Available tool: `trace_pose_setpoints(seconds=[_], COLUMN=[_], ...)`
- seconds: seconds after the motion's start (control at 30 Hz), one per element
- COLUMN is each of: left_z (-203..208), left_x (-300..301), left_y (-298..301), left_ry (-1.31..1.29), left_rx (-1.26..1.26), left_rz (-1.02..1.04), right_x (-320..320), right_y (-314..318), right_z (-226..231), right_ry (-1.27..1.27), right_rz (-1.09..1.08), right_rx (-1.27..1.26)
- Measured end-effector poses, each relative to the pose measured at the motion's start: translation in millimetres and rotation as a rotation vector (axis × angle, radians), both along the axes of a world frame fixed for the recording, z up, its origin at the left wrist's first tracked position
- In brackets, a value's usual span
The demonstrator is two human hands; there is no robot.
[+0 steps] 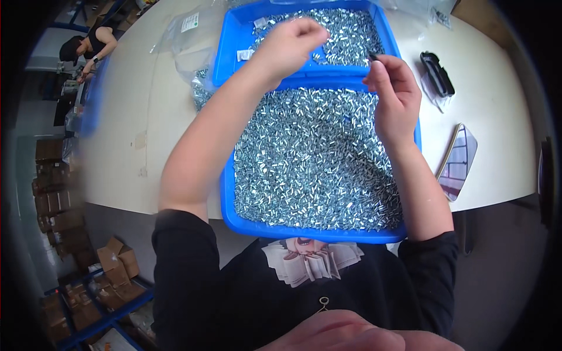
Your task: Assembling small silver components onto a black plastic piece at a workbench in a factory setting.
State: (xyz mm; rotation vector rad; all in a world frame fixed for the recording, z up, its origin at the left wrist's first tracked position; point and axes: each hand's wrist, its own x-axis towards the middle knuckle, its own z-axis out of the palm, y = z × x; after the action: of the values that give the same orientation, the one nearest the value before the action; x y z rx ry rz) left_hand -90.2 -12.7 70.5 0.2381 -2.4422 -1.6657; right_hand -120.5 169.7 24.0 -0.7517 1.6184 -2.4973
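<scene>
A blue tray (227, 202) full of small shiny metal pins or sleeves lies right in front of me. Behind it a second blue tray (225, 61) holds more of the same metal pieces (357, 35), heaped toward its right side. My left hand (293, 48) hovers over the far tray, its fingers drawn together; whatever is between them cannot be made out. Above the right edge of the near tray, my right hand (397, 96) is closed, with a small black piece (373, 57) showing at the fingertips. Its kind is too small to tell.
Right of the trays lie a black open case (437, 75) and a phone (458, 161). Clear plastic bags (190, 38) lie at the far left of the table. Cardboard boxes (119, 260) stand on racks at left, where another person (91, 47) works.
</scene>
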Motion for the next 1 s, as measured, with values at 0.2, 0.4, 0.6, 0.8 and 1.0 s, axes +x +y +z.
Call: trace_pose_setpoints(seconds=[0.2, 0.4, 0.6, 0.8, 1.0], left_z=[-38, -42, -39, -32, -28], left_x=[-78, -123, -128, -122, -96], left_y=[16, 52, 33, 22, -7], left_ry=[-0.385, -0.581, -0.349, -0.403, -0.320], left_rx=[-0.492, -0.763, -0.106, 0.390, 0.707], left_rz=[-0.218, -0.426, -0.146, 0.089, 0.031], right_x=[-20, -25, -26, -26, -26], right_y=[2, 5, 5, 5, 1], right_z=[-7, -6, -4, -4, -8], right_ry=[-0.048, -0.112, -0.104, -0.111, -0.121], right_rz=[-0.046, -0.027, -0.018, -0.010, 0.043], right_rx=[-0.096, -0.166, -0.171, -0.153, -0.095])
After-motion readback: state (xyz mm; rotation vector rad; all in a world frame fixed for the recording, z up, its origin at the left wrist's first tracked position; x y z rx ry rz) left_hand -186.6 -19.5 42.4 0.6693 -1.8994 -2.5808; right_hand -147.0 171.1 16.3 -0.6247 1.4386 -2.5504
